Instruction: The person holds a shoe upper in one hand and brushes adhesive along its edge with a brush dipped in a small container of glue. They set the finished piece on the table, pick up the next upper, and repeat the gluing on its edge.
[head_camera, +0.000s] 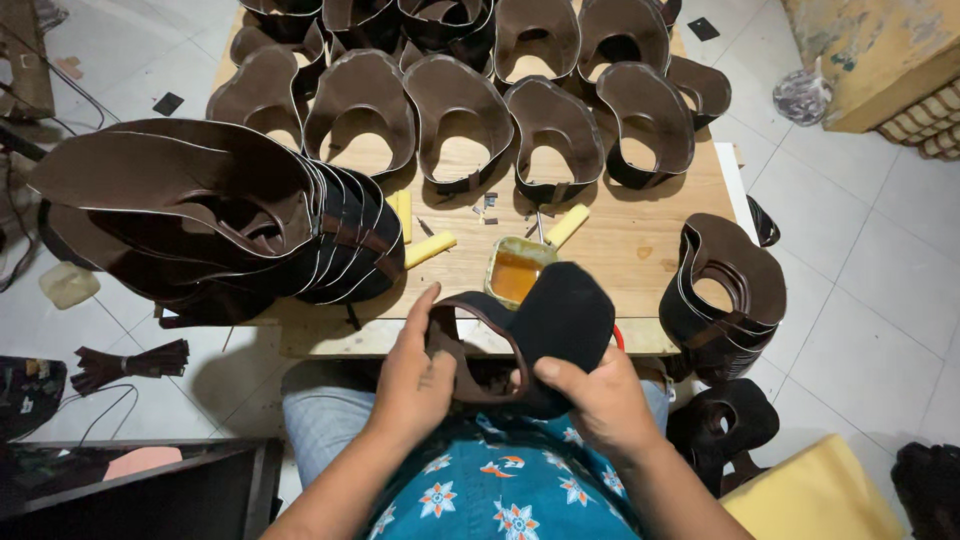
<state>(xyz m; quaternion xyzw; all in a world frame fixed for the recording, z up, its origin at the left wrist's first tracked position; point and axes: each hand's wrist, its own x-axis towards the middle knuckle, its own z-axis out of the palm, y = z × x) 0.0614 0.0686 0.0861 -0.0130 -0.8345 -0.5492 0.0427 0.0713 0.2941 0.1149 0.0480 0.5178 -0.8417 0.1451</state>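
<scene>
Both hands grasp one dark brown leather shoe upper (540, 335) over the lap: the left hand (415, 385) pinches its collar edge, the right hand (590, 400) its underside. This looks like edge folding beside the glue tin (515, 272). The next move needs steady, even pressure along the collar. A nested stack of uppers (200, 215) sits left.

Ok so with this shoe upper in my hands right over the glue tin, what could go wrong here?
The dark leather upper held by the left hand and right hand hangs just above the open glue tin; it could dip in or knock it. The big stack of uppers overhangs the table edge and might slide off.
</scene>
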